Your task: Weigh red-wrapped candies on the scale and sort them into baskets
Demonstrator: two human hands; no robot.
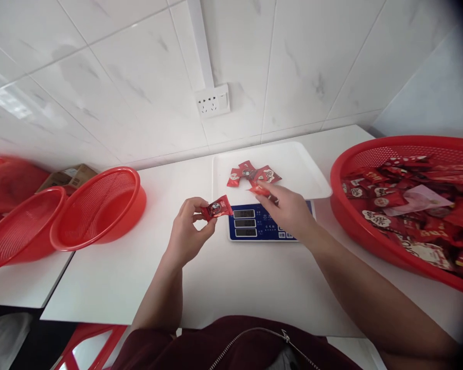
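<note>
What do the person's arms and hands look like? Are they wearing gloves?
No gloves: the left hand and right hand are bare. The forearms are bare too, with no watch or bracelet to be seen. The person wears a dark maroon top with a silvery zip. The left sleeve ends near the elbow; the right one is unclear.

Scale's middle display [245,223]: probably 0.00

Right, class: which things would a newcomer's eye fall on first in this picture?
Probably the large red plastic basket, heaped with red packets, at the right edge. In the centre, the left hand and right hand each hold a small red packet by a scale with a white tray and blue panel. Further left, two smaller red perforated plastic baskets stand out.
</note>
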